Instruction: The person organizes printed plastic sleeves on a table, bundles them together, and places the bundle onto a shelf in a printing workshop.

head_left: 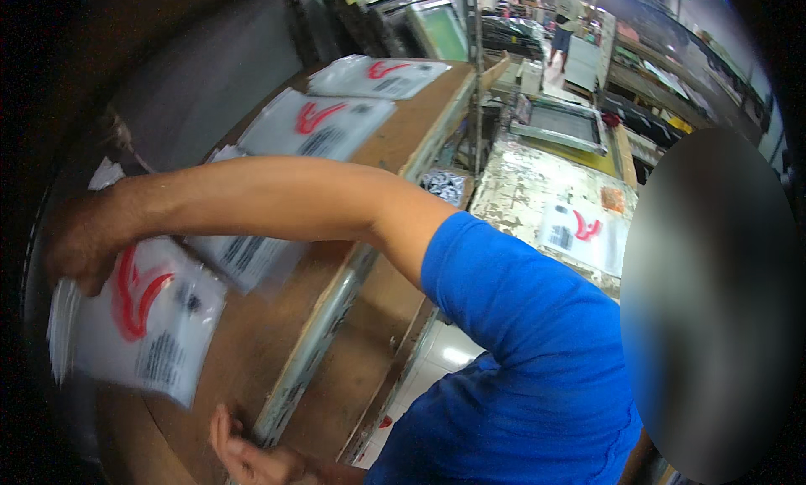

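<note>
My left hand [80, 246] reaches far out to the left, its blue-sleeved arm crossing the middle of the view. It is closed on the top edge of a stack of white plastic bags with red marks [151, 325], held over the near end of a long wooden table [252, 351]; the stack is blurred by motion. My right hand [252, 460] lies low at the bottom edge against the table's metal-trimmed side, fingers loosely apart and holding nothing I can see.
More of the same bags lie in a row along the table [243, 258], [315, 124], [378, 75]. A paint-worn bench [520, 191] to the right carries one bag [579, 229] and a framed screen [558, 124]. Framed screens lean at the back [403, 23]. A person [567, 19] stands far off.
</note>
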A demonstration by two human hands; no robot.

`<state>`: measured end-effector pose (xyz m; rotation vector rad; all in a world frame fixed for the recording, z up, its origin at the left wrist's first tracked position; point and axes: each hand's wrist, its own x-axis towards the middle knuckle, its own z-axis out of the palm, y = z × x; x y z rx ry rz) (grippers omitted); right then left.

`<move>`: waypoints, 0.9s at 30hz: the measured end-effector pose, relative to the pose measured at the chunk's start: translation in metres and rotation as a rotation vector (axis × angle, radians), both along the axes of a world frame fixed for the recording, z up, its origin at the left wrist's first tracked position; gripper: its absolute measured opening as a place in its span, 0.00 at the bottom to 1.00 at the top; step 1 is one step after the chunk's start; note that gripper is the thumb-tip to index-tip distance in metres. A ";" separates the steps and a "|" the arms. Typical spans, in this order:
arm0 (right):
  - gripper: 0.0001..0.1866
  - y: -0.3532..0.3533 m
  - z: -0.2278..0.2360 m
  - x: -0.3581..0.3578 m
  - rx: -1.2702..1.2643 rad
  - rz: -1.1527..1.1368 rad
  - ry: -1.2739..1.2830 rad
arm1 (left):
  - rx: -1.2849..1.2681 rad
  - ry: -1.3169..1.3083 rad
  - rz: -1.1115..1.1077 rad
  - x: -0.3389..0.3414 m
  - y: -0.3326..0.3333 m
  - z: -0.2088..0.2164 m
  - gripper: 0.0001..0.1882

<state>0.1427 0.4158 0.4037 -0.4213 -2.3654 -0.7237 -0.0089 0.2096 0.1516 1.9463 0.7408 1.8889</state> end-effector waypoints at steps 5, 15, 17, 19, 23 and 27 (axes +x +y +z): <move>0.15 -0.130 -0.006 0.104 0.144 0.171 0.193 | -0.463 -0.810 -1.224 0.029 -0.010 0.014 0.26; 0.12 -0.330 -0.076 0.285 -0.031 0.017 0.188 | -1.121 -1.022 -2.050 0.166 -0.017 -0.032 0.34; 0.12 -0.373 -0.097 0.310 -0.107 -0.077 0.220 | -1.287 -0.930 -1.970 0.208 -0.036 -0.030 0.34; 0.09 -0.394 -0.120 0.327 -0.162 -0.172 0.175 | -1.474 -0.870 -1.806 0.247 -0.049 -0.042 0.34; 0.12 -0.452 -0.154 0.355 -0.271 -0.327 0.184 | -1.768 -0.546 -1.508 0.325 -0.076 -0.069 0.34; 0.13 -0.499 -0.190 0.377 -0.453 -0.541 0.194 | -1.836 -0.170 -1.746 0.371 -0.052 -0.182 0.41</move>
